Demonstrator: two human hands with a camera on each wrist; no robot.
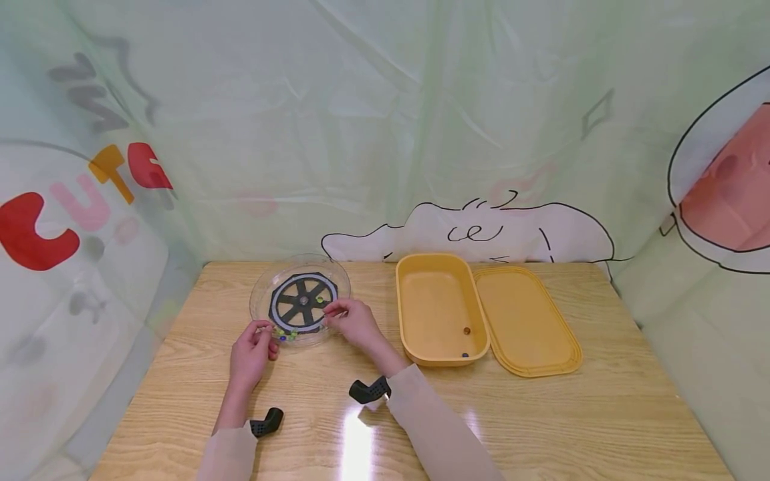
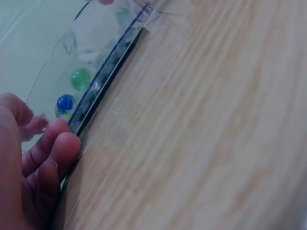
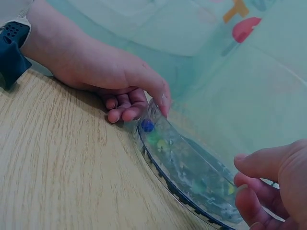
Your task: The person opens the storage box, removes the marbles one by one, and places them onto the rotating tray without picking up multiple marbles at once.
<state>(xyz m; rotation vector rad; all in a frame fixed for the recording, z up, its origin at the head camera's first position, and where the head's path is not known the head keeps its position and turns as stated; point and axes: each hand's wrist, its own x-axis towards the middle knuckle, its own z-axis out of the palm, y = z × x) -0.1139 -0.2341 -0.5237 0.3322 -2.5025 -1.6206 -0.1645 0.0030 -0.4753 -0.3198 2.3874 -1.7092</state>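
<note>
A round clear dish (image 1: 259, 294) with a black spoked-wheel pattern at its bottom sits at the table's back left. My left hand (image 1: 249, 354) pinches its near-left rim, with the thumb inside and curled fingers outside. On the opposite side, my right hand (image 1: 356, 324) holds the rim between thumb and fingertips; the contact is partly hidden. A blue marble (image 2: 65, 103) and a green marble (image 2: 80, 79) lie by the wall near my left fingers, with yellowish ones around them. Another yellow-green marble (image 1: 319, 300) is nearer the dish's middle.
Right of the dish stands a yellow rectangular tub (image 1: 430, 294) holding a brown marble (image 1: 466, 331) and a dark blue marble (image 1: 465, 355). Its flat yellow lid (image 1: 529, 321) lies beside it on the wooden table (image 1: 601, 414). A printed curtain (image 1: 385, 133) hangs behind.
</note>
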